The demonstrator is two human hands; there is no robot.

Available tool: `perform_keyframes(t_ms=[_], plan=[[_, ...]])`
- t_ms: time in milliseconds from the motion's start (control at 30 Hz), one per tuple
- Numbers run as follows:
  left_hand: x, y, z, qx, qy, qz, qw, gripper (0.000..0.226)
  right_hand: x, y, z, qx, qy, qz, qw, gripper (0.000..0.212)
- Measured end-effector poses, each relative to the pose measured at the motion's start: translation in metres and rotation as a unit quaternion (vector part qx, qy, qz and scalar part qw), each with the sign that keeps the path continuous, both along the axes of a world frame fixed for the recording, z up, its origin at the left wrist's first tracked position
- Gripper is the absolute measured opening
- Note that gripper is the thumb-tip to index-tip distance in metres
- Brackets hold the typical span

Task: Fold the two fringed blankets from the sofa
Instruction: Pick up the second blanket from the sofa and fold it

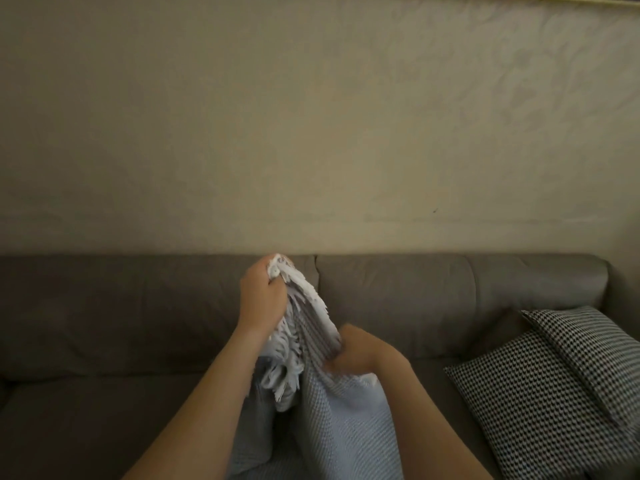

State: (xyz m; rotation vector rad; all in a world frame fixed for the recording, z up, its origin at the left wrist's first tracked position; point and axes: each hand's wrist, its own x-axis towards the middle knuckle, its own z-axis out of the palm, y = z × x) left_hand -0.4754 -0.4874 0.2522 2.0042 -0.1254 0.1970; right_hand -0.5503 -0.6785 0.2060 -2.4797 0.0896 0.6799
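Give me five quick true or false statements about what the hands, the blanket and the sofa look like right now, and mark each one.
1. Both hands grip the same pale fringed blanket. True: the left hand holds the fringed edge up high, the right hand grips lower.
2. The right hand is higher than the left. False: the left is higher.
3. A patterned black-and-white cushion lies at the right end of the sofa. True.
4. The blanket lies neatly folded flat on the seat. False: it hangs bunched from the hands.
5. The sofa is bright red. False: it looks dull brown-grey.
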Motion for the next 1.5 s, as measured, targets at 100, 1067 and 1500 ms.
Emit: perform_keyframes(t_ms=[100, 1067, 1500], plan=[[0.009, 0.0, 0.013, -0.033, 0.009, 0.063, 0.997, 0.042, -0.008, 0.0, -0.019, -0.069, 0.084, 0.014, 0.994, 0.054], [0.068, 0.028, 0.144, -0.055, -0.229, 0.115, 0.965, 0.012, 0.072, 0.06, 0.201, 0.254, -0.512, -0.269, 0.775, 0.047], [0.013, 0.048, -0.009, 0.002, 0.179, -0.056, 0.982, 0.016, 0.033, 0.026, 0.114, 0.372, -0.039, -0.194, 0.907, 0.042]])
